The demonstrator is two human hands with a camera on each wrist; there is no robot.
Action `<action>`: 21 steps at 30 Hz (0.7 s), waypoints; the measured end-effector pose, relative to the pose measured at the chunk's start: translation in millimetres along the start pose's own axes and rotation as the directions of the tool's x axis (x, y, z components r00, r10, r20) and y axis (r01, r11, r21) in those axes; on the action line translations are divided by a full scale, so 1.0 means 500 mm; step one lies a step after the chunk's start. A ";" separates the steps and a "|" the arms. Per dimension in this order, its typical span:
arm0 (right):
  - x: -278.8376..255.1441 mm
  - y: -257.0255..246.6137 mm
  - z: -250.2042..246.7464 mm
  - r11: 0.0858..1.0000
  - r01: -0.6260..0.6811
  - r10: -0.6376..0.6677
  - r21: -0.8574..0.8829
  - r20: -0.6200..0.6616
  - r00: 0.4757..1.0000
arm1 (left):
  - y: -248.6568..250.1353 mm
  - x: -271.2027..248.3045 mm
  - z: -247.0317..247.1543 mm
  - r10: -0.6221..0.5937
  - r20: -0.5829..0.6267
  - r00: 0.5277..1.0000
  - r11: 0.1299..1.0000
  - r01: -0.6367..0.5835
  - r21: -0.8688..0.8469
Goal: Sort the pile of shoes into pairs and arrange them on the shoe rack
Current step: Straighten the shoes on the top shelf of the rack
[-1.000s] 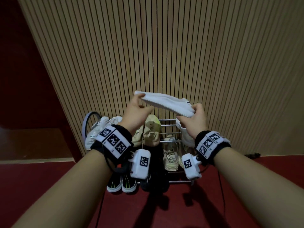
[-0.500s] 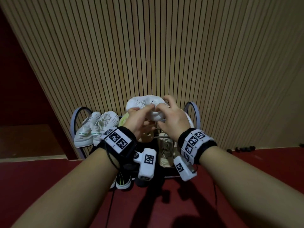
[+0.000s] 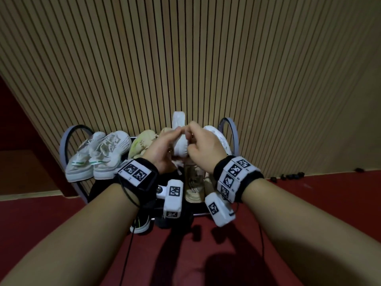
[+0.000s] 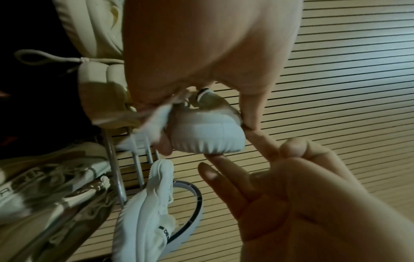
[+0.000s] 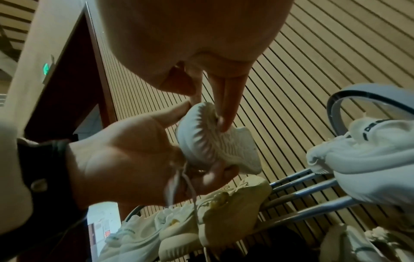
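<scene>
Above the rack's top tier: a white shoe (image 3: 179, 141) held in the air between both hands, just in front of the slatted wall (image 3: 185, 58).
Long axis: roughly upright in the head view, one end pointing up past the fingertips, the rounded end down toward the wrists; ribbed sole faces the right wrist camera.
Left hand (image 3: 162, 148): thumb and fingers curled round the shoe's left side, laces trailing below the palm.
Right hand (image 3: 203, 149): fingertips pinching the sole edge.
Shoe rack (image 3: 232, 129): top tier holds a white pair (image 3: 99, 155) at left, a yellowish pair (image 3: 142, 144) mid, one matching white shoe (image 3: 216, 135) at right.
Lower tiers: beige and dark shoes, partly hidden.
</scene>
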State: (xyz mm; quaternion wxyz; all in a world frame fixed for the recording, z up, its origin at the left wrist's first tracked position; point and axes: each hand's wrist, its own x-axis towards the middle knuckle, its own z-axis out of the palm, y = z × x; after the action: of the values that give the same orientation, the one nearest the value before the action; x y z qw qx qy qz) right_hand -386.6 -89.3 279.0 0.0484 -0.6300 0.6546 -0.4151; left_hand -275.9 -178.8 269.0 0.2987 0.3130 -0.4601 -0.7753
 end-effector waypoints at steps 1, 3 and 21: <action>0.000 0.003 -0.005 1.000 -0.006 0.006 0.006 0.010 1.000 | -0.009 0.012 -0.004 0.006 -0.003 1.000 1.000 -0.006 0.010; 0.008 0.023 -0.008 0.997 -0.061 0.060 0.049 0.005 0.998 | -0.027 0.027 -0.005 0.005 -0.037 0.999 0.998 -0.003 0.057; -0.043 0.253 0.044 0.742 -0.307 0.371 -0.597 -0.016 0.928 | -0.136 0.088 0.037 0.302 -0.141 0.943 0.295 0.048 0.954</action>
State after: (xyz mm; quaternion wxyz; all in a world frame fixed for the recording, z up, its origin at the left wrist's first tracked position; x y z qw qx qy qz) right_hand -468.4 -98.6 178.3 -0.0407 -0.5045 0.8507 -0.1421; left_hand -329.4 -175.2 205.3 0.1827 0.5018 -0.8006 -0.2718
